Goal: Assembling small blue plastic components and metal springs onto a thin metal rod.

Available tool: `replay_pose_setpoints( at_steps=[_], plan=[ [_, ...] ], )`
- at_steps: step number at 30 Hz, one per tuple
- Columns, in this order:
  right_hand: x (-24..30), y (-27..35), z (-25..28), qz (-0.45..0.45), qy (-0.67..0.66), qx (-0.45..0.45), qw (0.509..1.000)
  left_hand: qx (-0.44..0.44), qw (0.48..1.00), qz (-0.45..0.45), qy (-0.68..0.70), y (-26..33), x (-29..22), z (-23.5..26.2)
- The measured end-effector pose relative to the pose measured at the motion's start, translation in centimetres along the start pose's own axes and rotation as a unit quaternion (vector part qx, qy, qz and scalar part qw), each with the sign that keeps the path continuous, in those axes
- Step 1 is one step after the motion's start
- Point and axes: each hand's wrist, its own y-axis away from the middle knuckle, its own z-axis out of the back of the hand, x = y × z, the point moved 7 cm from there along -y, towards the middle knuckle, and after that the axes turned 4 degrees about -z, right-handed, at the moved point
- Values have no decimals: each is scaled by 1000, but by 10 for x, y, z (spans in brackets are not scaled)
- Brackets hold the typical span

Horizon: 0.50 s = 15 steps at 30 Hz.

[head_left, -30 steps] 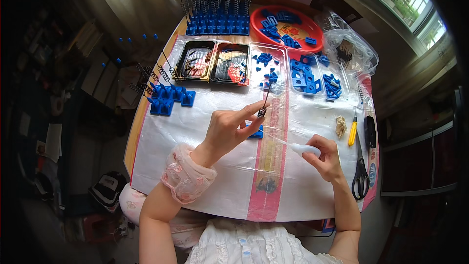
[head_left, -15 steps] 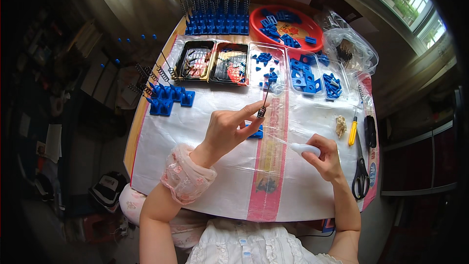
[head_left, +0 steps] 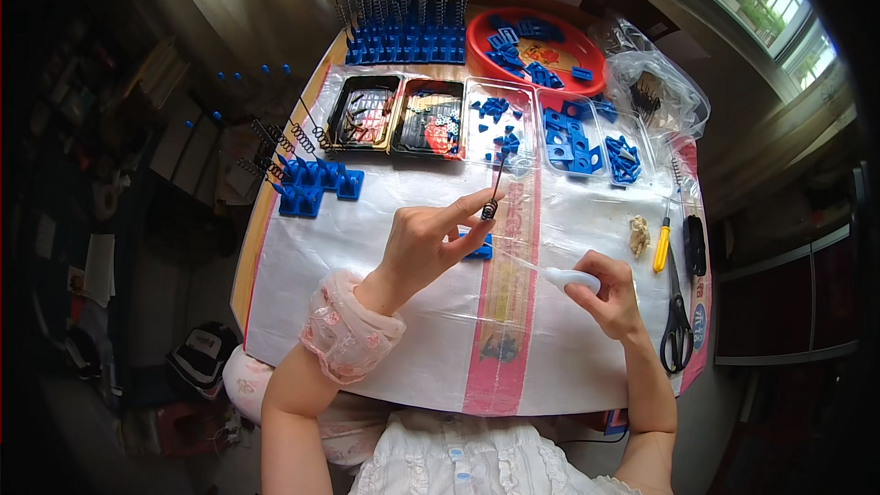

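Note:
Between the thumb and index finger of my left hand (head_left: 414, 240), a small black coil spring (head_left: 489, 209) stands upright, with a thin dark rod (head_left: 498, 180) rising from it. A blue plastic base (head_left: 479, 246) sits just below those fingers, partly covered by them. My right hand (head_left: 612, 298) is wrapped round a small white squeeze bottle (head_left: 581, 282), tilted so that its thin pale nozzle points left toward the blue base. The nozzle tip is too fine to make out clearly.
Assembled blue bases with springs (head_left: 312, 185) stand at the left; many more (head_left: 408, 44) are at the back. Black trays (head_left: 429, 158), clear boxes of blue parts (head_left: 534, 96) and a red basin (head_left: 596, 73) line the far side. Scissors (head_left: 676, 335) and a yellow-handled tool (head_left: 661, 252) lie right.

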Motion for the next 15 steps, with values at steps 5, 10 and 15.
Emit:
replay_pose_setpoints(
  at_steps=[5,10,15],
  plan=[
    [2,-1,0,-4,-3,1,1000,-2,1000,5,4,1,2,0],
    [2,-1,-1,-5,-3,1,1000,-4,1000,3,7,0,1,1],
    [2,0,-1,-4,-5,0,1000,-1,1000,3,8,0,1,0]
  ],
)
